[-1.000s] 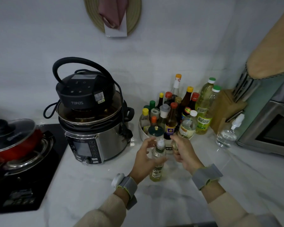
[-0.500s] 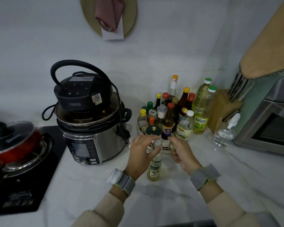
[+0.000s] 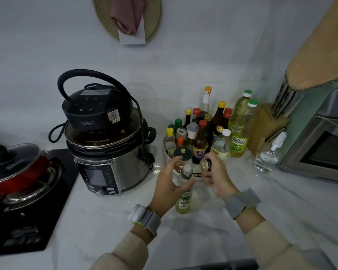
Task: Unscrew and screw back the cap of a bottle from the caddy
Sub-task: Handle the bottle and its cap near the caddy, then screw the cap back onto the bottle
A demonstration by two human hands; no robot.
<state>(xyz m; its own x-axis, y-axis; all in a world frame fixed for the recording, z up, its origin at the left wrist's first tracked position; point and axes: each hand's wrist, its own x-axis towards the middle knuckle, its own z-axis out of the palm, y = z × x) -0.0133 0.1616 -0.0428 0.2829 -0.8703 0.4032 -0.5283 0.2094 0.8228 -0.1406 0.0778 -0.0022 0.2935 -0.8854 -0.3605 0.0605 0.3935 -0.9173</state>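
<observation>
Since a second ago the right hand (image 3: pixel 216 173) has drawn the cap (image 3: pixel 206 164) a little up and to the right of the bottle (image 3: pixel 184 189), and the left hand (image 3: pixel 169 184) has slid lower around the bottle's shoulder, so the white inner stopper at the neck now shows bare. That cap is pinched between thumb and fingertips, its gold open mouth turned leftward, toward the neck. The left hand wraps the bottle loosely from the left, thumb across the front, fingers partly spread; how firmly it grips I cannot tell.

Taking the bottle as landmark: it stands upright on the white counter (image 3: pixel 281 211), its long axis roughly vertical, leaning slightly away at the top in this wide view. Just behind it sits the round white caddy (image 3: pixel 167 152), crowded with other bottles; a dark-lidded jar (image 3: pixel 181 154) rises right behind the neck. Far to its left stands the pressure cooker (image 3: pixel 109 152); well to its right are a clear pump bottle (image 3: pixel 266 158) and the oven (image 3: pixel 320 145).

The cap is off, so unscrewing looks done and screwing back remains. What matters is that the cap lies up and right of the neck, near but apart, with its mouth facing sideways; it would need to tip mouth-down and come in line with the vertical axis. The right hand is already the nearer one. Room is open in front and to the right; behind is tight, and the counter's near edge is well off.
</observation>
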